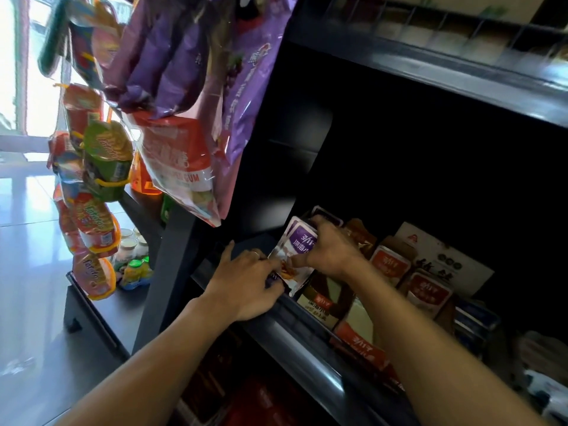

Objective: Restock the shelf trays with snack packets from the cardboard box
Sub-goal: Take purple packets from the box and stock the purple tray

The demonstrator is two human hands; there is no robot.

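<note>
Packets (296,247) stand upright at the tray's (316,298) left end, long axis vertical and purple faces toward the camera, with the left hand (246,281) pinching their bottom corner and the right hand (330,250) curled over the top, so both should push them down evenly.

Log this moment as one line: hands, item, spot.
left hand: grip on packet bottom | right hand: grip on purple snack packets | spot: left end of shelf tray | phase: placing
</note>
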